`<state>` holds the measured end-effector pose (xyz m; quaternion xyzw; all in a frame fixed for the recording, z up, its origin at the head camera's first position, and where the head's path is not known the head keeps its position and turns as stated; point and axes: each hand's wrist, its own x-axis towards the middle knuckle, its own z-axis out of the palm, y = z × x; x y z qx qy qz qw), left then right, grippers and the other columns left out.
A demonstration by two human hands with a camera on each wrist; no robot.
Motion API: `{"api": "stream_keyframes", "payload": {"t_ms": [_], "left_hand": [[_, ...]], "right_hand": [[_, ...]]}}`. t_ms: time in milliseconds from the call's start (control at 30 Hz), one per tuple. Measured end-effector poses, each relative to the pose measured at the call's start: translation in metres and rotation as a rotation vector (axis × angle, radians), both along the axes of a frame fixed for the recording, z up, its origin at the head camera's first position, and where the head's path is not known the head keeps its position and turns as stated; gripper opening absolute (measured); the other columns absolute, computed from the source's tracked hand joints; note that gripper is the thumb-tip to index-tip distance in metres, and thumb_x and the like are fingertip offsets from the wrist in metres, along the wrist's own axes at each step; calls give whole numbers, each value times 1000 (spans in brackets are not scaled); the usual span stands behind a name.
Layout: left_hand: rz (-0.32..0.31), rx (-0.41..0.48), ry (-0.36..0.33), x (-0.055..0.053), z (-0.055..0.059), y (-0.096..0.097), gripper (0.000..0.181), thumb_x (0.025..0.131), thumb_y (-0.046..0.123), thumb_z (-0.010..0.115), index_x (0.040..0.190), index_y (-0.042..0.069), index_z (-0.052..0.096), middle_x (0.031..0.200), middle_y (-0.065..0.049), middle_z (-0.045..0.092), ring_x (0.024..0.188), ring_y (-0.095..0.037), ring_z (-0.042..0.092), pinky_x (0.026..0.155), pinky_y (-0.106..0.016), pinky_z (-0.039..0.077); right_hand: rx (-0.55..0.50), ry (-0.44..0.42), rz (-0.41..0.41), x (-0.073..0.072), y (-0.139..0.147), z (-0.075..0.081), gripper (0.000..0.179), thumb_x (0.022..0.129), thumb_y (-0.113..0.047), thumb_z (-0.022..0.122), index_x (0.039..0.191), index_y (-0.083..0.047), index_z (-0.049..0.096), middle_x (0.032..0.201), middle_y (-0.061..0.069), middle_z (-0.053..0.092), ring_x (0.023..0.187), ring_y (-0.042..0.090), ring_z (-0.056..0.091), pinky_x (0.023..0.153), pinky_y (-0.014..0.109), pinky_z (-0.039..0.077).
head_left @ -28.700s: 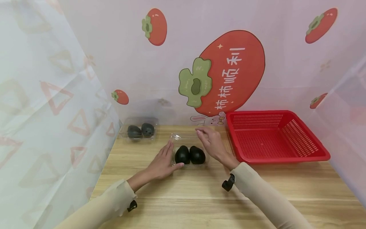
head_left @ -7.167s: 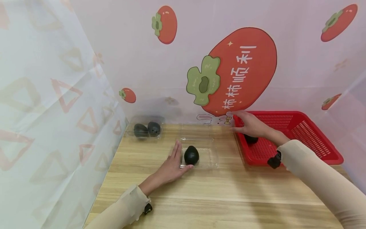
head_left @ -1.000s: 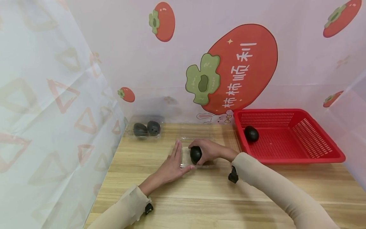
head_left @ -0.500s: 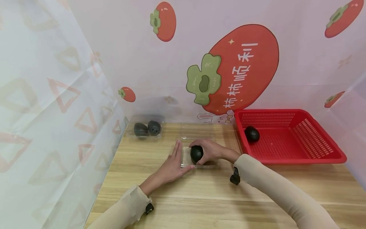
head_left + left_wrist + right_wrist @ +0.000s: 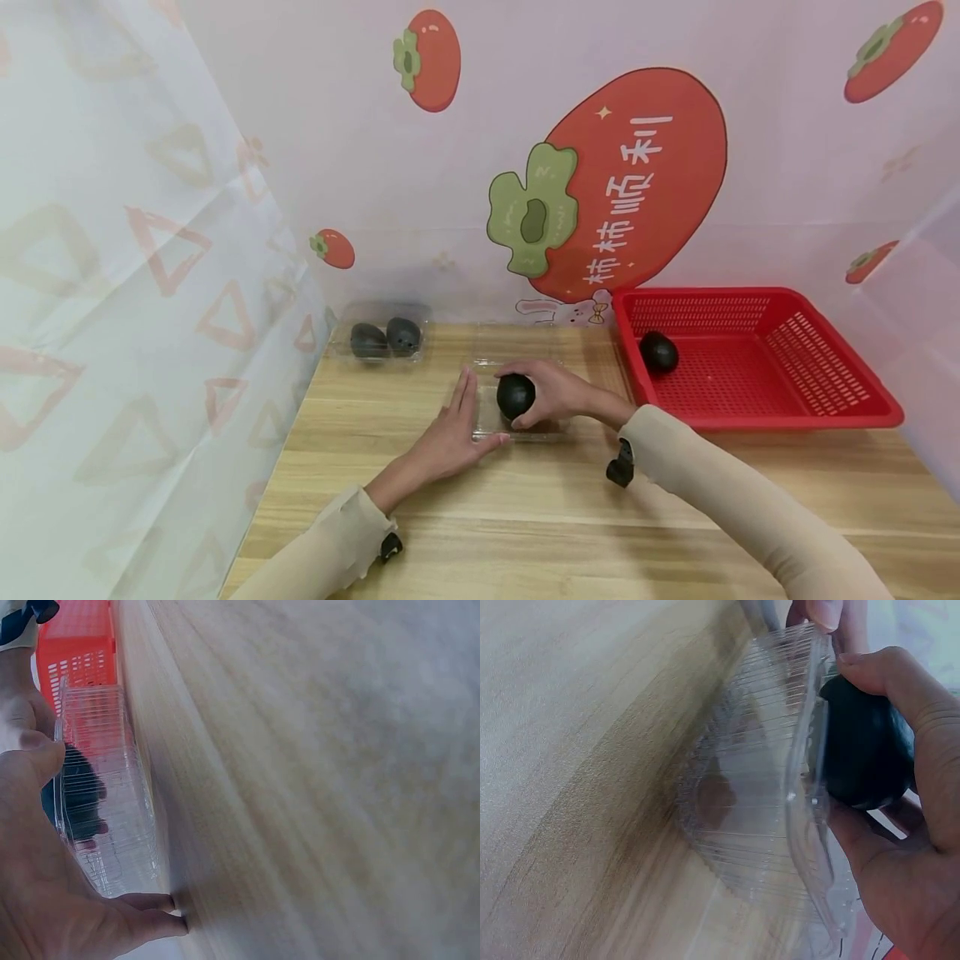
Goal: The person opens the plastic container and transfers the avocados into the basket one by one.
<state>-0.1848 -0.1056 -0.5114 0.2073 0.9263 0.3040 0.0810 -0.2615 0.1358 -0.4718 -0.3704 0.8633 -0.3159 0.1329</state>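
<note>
My right hand (image 5: pixel 555 392) grips a dark avocado (image 5: pixel 515 397) from its right side, thumb at the front and fingers behind. The right wrist view shows this avocado (image 5: pixel 864 746) at rim height, over a clear plastic clamshell box (image 5: pixel 757 757) whose lid is folded back. My left hand (image 5: pixel 442 437) lies along the box's left side with straight fingers. Its thumb rests at the front rim, as the left wrist view shows from below. No other avocado is visible in this box (image 5: pixel 124 825).
At the back left stands another clear clamshell box (image 5: pixel 347 321) with two dark avocados inside. A red slotted plastic basket (image 5: pixel 750 421) stands on the right of the wooden table (image 5: pixel 450 533), with one avocado (image 5: pixel 658 352) near its left wall.
Over the last second my right hand has raised the avocado slightly within the box, while my left hand has stayed put. Much earlier, two avocados lay in this box and the basket was empty.
</note>
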Motion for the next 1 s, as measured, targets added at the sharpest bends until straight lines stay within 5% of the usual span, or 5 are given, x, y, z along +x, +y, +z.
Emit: {"api": "stream_keyframes", "payload": {"t_ms": [1000], "left_hand": [[26, 0, 2, 0, 1, 2, 114, 99, 58, 68, 169, 2, -3, 177, -21, -6, 158, -43, 24, 120, -68, 31]], "right_hand": [[-217, -66, 44, 6, 23, 27, 74, 80, -20, 91, 147, -9, 62, 146, 8, 64, 128, 26, 58, 106, 48, 52]]}}
